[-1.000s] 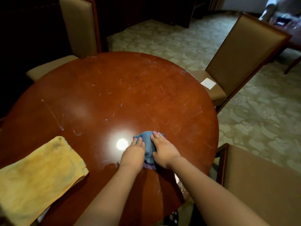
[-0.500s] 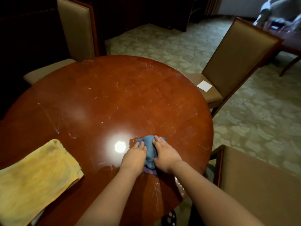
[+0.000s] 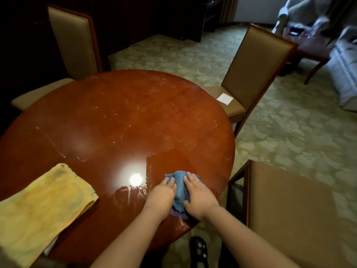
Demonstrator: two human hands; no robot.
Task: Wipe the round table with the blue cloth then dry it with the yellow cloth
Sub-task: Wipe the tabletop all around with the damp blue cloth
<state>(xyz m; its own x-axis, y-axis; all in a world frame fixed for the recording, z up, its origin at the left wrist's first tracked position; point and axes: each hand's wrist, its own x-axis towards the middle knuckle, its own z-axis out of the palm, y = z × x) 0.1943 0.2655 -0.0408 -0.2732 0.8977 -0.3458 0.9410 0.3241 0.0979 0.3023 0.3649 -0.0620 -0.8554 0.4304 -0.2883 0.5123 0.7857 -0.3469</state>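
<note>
Table (image 3: 119,120) wiping looks barely started from the head view: both hands, left hand (image 3: 161,196) and right hand (image 3: 199,198), press flat with straight fingers on the bunched blue cloth (image 3: 179,187) at lower center, near the edge. Only a wet patch around it shines; most looks untouched. Yellow cloth (image 3: 40,206) waits lower left, so drying's still ahead.

Both cloths (image 3: 180,188) (image 3: 42,206) lie on the table (image 3: 125,122), chairs (image 3: 249,74) around.
</note>
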